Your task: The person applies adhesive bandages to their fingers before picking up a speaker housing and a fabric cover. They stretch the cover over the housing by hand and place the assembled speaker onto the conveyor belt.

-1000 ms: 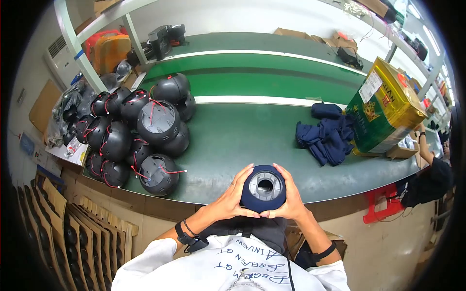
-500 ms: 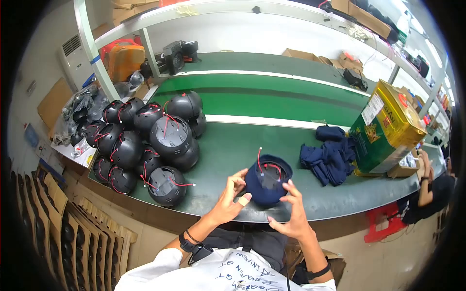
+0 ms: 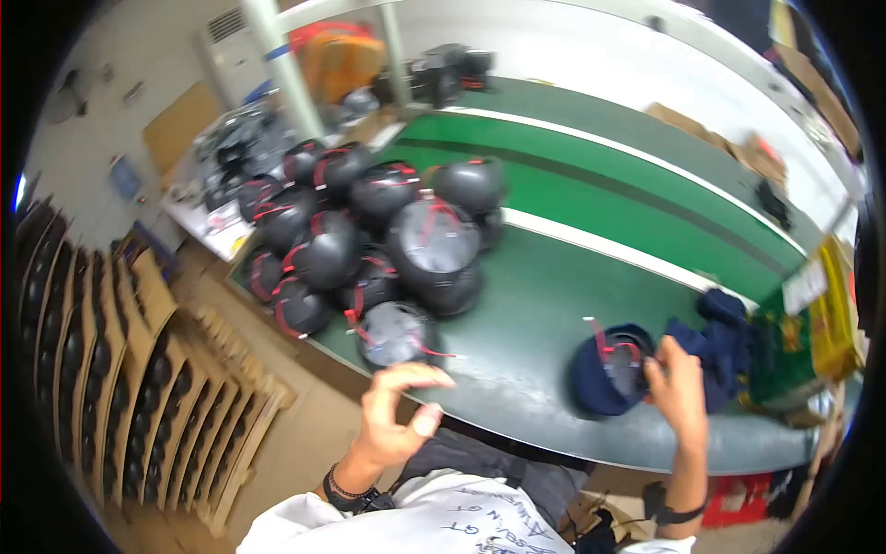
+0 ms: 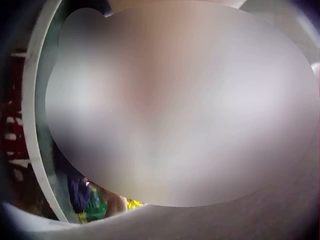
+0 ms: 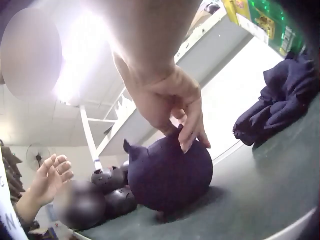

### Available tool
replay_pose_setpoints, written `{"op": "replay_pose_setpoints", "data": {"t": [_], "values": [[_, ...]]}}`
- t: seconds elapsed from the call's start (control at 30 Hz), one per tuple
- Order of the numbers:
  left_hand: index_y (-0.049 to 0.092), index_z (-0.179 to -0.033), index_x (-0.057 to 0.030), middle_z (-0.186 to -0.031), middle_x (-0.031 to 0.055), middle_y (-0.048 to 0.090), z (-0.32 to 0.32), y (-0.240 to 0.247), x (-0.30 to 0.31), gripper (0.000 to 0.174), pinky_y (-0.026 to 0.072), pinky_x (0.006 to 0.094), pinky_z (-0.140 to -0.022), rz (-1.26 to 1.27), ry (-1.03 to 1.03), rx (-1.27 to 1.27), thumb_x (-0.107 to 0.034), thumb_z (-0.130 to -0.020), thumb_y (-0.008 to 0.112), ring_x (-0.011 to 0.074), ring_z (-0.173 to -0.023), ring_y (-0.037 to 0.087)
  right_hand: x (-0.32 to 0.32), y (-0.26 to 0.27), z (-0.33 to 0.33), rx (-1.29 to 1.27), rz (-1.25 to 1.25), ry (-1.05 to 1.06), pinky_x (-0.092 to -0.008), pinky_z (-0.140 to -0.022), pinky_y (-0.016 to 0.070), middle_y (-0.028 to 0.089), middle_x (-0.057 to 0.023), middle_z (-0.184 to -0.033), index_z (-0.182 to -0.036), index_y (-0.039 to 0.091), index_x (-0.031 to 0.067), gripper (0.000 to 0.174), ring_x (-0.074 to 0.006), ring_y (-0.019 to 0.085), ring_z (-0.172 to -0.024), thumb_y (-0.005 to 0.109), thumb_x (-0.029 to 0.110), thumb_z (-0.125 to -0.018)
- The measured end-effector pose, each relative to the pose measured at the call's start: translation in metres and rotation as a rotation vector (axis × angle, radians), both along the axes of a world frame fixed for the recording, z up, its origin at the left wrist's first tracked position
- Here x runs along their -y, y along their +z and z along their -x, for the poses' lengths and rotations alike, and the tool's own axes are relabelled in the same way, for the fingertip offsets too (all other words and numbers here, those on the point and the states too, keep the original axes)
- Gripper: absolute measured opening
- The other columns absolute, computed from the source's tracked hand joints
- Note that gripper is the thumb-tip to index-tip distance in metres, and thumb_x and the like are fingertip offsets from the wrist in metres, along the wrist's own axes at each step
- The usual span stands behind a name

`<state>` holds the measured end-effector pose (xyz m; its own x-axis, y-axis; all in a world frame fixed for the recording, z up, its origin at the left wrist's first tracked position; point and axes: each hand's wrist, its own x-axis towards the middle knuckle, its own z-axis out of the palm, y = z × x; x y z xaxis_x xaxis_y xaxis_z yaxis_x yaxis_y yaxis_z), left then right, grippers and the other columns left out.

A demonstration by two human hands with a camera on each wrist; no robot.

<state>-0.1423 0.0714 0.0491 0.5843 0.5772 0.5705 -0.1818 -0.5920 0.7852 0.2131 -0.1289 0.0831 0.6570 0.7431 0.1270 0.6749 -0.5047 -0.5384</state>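
Observation:
A dome-shaped shell covered in navy fabric (image 3: 595, 380) sits on the green table towards the right, its opening facing up with red wires inside. My right hand (image 3: 680, 388) pinches its right rim; in the right wrist view the fingers reach down over the edge of the covered shell (image 5: 170, 172). My left hand (image 3: 392, 425) hovers near the table's front edge, thumb and fingers spread apart, holding nothing. Just beyond it lies a bare dark shell (image 3: 395, 332) with red wires. The left wrist view is mostly blurred out.
Several black shells (image 3: 323, 254) with red wires are piled at the left of the table (image 3: 526, 323). Navy fabric pieces (image 3: 724, 332) lie beside a green and yellow tin (image 3: 812, 323) on the right. Cardboard racks (image 3: 148, 351) stand on the floor at left.
Both hands held the covered shell up near the body; it has since been turned opening-up and moved right across the table. The left hand has let go and moved left. The head view has swung left.

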Motion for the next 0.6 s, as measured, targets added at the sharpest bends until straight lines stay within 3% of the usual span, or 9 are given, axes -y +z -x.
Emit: {"op": "replay_pose_setpoints", "data": {"t": [0.07,0.13,0.17,0.2,0.27,0.33,0.37,0.5,0.6], "values": [[0.046,-0.133,-0.0027,-0.132,0.0179,0.057,0.019,0.003,-0.011,0.06,0.0423,0.0435,-0.108,-0.016,0.53,0.068,-0.01,-0.081,0.073,0.0289,-0.125,0.055,-0.02,0.005,-0.019,-0.035,-0.09,-0.026,-0.0407,-0.046,0.0493,0.057,-0.0189,-0.062,-0.083,0.047,0.0,0.018,-0.0281,0.066,-0.047,0.063,0.001,-0.091],[0.04,-0.142,-0.0025,-0.143,0.016,0.047,0.033,-0.007,-0.023,0.077,0.0373,0.045,-0.113,0.072,0.767,-0.011,-0.016,-0.078,0.079,0.0297,-0.134,0.046,-0.049,0.013,-0.052,-0.024,-0.229,-0.024,-0.0377,-0.041,0.0465,0.056,-0.0146,-0.061,-0.081,0.046,0.0003,0.019,-0.0216,0.062,-0.043,0.062,0.002,-0.091],[0.034,-0.147,-0.0027,-0.148,0.015,0.042,0.036,-0.014,-0.025,0.092,0.0368,0.0469,-0.113,0.164,0.755,-0.069,-0.021,-0.073,0.085,0.0317,-0.136,0.044,-0.068,0.006,-0.08,-0.068,-0.302,-0.08,-0.0391,-0.04,0.0465,0.053,-0.0153,-0.061,-0.082,0.045,-0.0002,0.019,-0.0234,0.062,-0.043,0.061,0.003,-0.091],[0.026,-0.153,-0.003,-0.152,0.0187,0.037,0.036,-0.025,-0.026,0.113,0.0324,0.05,-0.118,0.275,0.707,-0.119,-0.029,-0.066,0.093,0.0352,-0.141,0.04,-0.083,-0.033,-0.151,0.418,-0.364,0.044,-0.0403,-0.041,0.0478,0.054,-0.0163,-0.061,-0.083,0.045,-0.0001,0.018,-0.0258,0.062,-0.043,0.06,0.007,-0.091],[0.017,-0.158,-0.0028,-0.157,0.023,0.031,0.021,-0.051,-0.029,0.131,0.0282,0.0501,-0.122,0.288,0.642,-0.158,-0.035,-0.06,0.098,0.0379,-0.146,0.034,-0.133,-0.032,-0.196,0.259,-0.337,-0.15,-0.0428,-0.052,0.054,0.058,-0.0197,-0.064,-0.083,0.047,-0.0002,0.019,-0.031,0.063,-0.044,0.06,0.012,-0.09],[0.013,-0.159,-0.0014,-0.157,0.0257,0.031,0.011,-0.062,-0.038,0.139,0.0311,0.0462,-0.122,0.183,0.582,-0.163,-0.037,-0.057,0.1,0.0362,-0.146,0.036,-0.182,-0.049,-0.256,0.161,-0.169,-0.33,-0.0527,-0.082,0.0567,0.07,-0.0279,-0.087,-0.092,0.06,-0.001,0.022,-0.0443,0.073,-0.091,0.064,0.021,-0.088],[0.015,-0.159,-0.0006,-0.155,0.0254,0.033,0.009,-0.062,-0.04,0.138,0.0331,0.0461,-0.121,0.207,0.559,-0.149,-0.036,-0.056,0.101,0.0355,-0.144,0.039,-0.206,-0.077,-0.295,0.202,-0.215,-0.393,-0.0422,-0.062,0.0628,0.072,-0.0224,-0.08,-0.093,0.063,-0.0033,0.022,-0.0317,0.073,-0.056,0.059,0.018,-0.088],[0.023,-0.154,0.0001,-0.152,0.0253,0.036,0.01,-0.053,-0.03,0.131,0.0365,0.0478,-0.118,0.101,0.575,-0.147,-0.035,-0.054,0.101,0.0362,-0.141,0.042,-0.227,-0.047,-0.263,-0.068,-0.275,-0.528,-0.0396,-0.053,0.0625,0.072,-0.0223,-0.08,-0.103,0.065,-0.0074,0.038,-0.0317,0.073,-0.055,0.062,0.029,-0.093],[0.027,-0.152,-0.0007,-0.157,0.0285,0.027,0.01,-0.021,-0.019,0.125,0.0348,0.0509,-0.119,0.051,0.459,-0.205,-0.036,-0.056,0.1,0.0412,-0.145,0.035,-0.201,-0.024,-0.236,-0.21,-0.316,-0.483,-0.0367,-0.054,0.0614,0.072,-0.0163,-0.087,-0.104,0.06,-0.0009,0.058,-0.0252,0.074,-0.068,0.068,0.055,-0.093]]}}
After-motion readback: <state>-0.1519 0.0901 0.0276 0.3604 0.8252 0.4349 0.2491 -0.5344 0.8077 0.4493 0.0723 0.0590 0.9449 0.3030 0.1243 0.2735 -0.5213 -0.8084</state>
